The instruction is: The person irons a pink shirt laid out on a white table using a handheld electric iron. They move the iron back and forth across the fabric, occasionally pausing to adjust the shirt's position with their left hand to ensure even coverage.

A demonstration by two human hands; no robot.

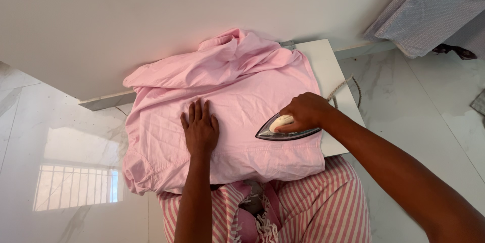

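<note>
Nearest the camera, a pink-striped cloth (313,207) hangs off the white desk (323,66). Just beyond, the left hand (200,129) lies flat and open, pressing the pink shirt (237,86) spread there; the right hand (305,111) is clenched round the iron (283,128) resting on the shirt's right side. Soft, light and creased, the shirt likely shifts easily; the iron looks hard, best held by its handle. Farther back its cord (346,87) trails toward the wall (151,15)

White wall (151,15); marble floor (429,96); grey curtain (429,5).
</note>
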